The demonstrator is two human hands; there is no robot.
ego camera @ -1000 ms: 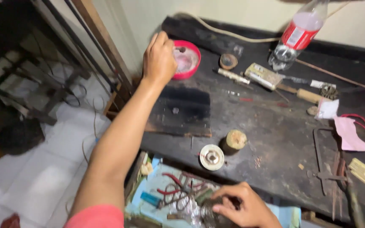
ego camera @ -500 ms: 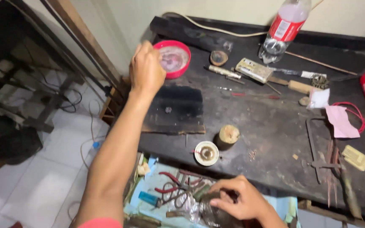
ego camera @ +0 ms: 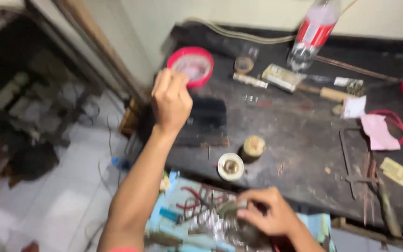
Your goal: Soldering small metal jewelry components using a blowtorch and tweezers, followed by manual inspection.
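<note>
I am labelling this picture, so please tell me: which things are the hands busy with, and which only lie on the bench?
In hand:
- left hand, raised near the red tub
- right hand, in the drawer of wires and tools

Lying about:
- plastic bottle
- white roll
- wooden spool
- pink cloth
- black block

The left hand (ego camera: 171, 100) has drawn back from the red-rimmed dish (ego camera: 191, 66) near the bench's far left corner and now hangs raised over the black pad (ego camera: 206, 122), fingers curled. The right hand (ego camera: 269, 212) has shifted slightly in the drawer (ego camera: 201, 219) of tools at the near edge.
</note>
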